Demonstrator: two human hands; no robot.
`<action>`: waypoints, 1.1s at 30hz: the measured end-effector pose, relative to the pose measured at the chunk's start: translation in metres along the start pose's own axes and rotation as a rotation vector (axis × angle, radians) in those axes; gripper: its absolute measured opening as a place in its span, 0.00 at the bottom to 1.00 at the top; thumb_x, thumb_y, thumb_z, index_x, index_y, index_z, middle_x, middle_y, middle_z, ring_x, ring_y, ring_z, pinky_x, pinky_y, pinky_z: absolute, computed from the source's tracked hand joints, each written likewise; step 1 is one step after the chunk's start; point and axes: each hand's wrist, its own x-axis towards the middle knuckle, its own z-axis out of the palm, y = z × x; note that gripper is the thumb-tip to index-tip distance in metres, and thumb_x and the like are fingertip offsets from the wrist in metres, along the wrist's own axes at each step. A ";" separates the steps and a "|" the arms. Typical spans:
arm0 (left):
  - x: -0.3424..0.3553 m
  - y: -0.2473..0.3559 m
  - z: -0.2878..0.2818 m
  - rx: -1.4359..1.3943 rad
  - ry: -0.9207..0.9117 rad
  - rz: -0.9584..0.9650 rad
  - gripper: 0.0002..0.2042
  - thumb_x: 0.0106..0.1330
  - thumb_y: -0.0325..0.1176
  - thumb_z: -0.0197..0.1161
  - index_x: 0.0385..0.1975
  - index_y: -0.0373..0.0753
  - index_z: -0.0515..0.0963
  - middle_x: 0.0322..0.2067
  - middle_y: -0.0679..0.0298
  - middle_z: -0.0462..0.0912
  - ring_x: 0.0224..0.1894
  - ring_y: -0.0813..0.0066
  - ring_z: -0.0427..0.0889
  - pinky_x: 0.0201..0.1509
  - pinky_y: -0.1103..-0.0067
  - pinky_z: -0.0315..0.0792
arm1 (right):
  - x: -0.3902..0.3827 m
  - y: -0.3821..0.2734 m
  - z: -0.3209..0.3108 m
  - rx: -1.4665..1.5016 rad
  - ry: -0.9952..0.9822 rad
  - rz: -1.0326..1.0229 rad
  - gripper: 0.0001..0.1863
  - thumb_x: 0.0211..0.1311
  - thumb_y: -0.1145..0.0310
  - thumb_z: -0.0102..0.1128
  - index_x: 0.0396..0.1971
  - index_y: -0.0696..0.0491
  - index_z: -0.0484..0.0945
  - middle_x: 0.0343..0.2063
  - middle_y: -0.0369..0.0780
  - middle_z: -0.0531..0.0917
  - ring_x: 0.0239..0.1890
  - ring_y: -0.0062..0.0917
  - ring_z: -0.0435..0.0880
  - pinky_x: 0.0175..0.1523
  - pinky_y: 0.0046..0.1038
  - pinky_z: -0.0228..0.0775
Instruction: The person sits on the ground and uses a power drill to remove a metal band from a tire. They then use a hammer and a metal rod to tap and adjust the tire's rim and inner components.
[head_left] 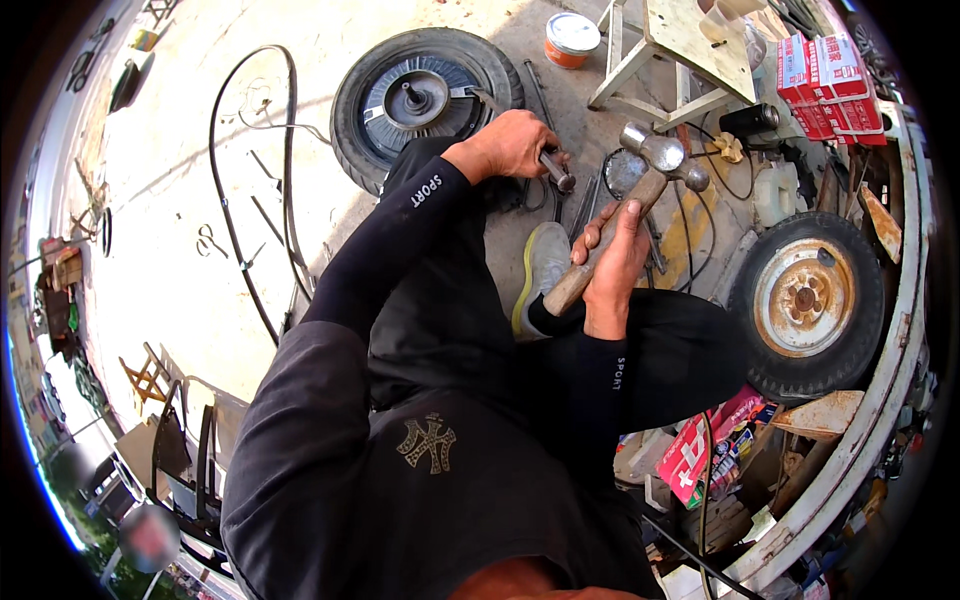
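My left hand is closed round a short metal bar. One end of the bar points toward my right side; its slim curved tip reaches over the rim of a wheel with a metal hub. That wheel lies flat on the ground, its black tyre just beyond my left hand. My right hand grips the wooden handle of a ball-peen hammer. The hammer is raised above my bent right leg, its head apart from the bar. Between my hands, a grey shoe shows below.
A rusty-rimmed wheel lies at the right. Beyond are a stool, a lidded bucket and red-and-white boxes. Loose black rubber strip and scissors lie at left. A black chair stands behind left.
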 end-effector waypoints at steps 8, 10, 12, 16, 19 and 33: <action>-0.008 -0.004 -0.018 0.038 -0.187 0.044 0.20 0.64 0.42 0.63 0.15 0.32 0.77 0.16 0.46 0.74 0.23 0.43 0.74 0.26 0.61 0.67 | -0.026 0.031 -0.022 -0.262 0.000 -0.319 0.14 0.68 0.62 0.63 0.32 0.57 0.73 0.17 0.34 0.72 0.17 0.17 0.70 0.22 0.21 0.64; -0.012 -0.006 -0.026 0.035 -0.234 0.054 0.20 0.64 0.42 0.63 0.16 0.32 0.78 0.16 0.46 0.74 0.23 0.43 0.74 0.26 0.61 0.67 | -0.026 0.040 -0.035 -0.496 0.039 -0.298 0.14 0.67 0.62 0.65 0.31 0.57 0.75 0.17 0.33 0.74 0.19 0.17 0.73 0.24 0.22 0.65; -0.012 -0.006 -0.028 0.029 -0.267 0.040 0.20 0.63 0.42 0.63 0.17 0.32 0.79 0.17 0.45 0.75 0.24 0.43 0.75 0.28 0.61 0.68 | -0.035 0.043 -0.030 -0.722 0.061 -0.580 0.15 0.64 0.63 0.68 0.31 0.60 0.78 0.19 0.32 0.77 0.22 0.16 0.74 0.28 0.24 0.64; -0.013 -0.010 -0.022 0.015 -0.232 0.027 0.19 0.64 0.42 0.63 0.18 0.32 0.80 0.18 0.46 0.75 0.25 0.43 0.75 0.28 0.61 0.69 | -0.044 0.048 -0.015 -0.572 0.015 -0.551 0.14 0.59 0.65 0.72 0.32 0.61 0.81 0.20 0.43 0.83 0.22 0.27 0.81 0.31 0.30 0.71; -0.011 -0.011 -0.013 0.012 -0.200 0.049 0.18 0.64 0.40 0.63 0.18 0.31 0.80 0.18 0.46 0.76 0.24 0.45 0.75 0.27 0.62 0.68 | -0.046 0.049 -0.015 -0.711 0.022 -0.465 0.13 0.58 0.66 0.72 0.32 0.61 0.81 0.22 0.44 0.83 0.23 0.30 0.83 0.32 0.30 0.72; -0.007 -0.017 -0.015 0.041 -0.131 0.059 0.19 0.67 0.40 0.63 0.18 0.31 0.79 0.18 0.47 0.76 0.22 0.47 0.75 0.26 0.63 0.67 | -0.041 0.055 -0.021 -0.677 0.060 -0.388 0.23 0.64 0.59 0.68 0.16 0.59 0.71 0.12 0.34 0.69 0.17 0.19 0.65 0.25 0.31 0.57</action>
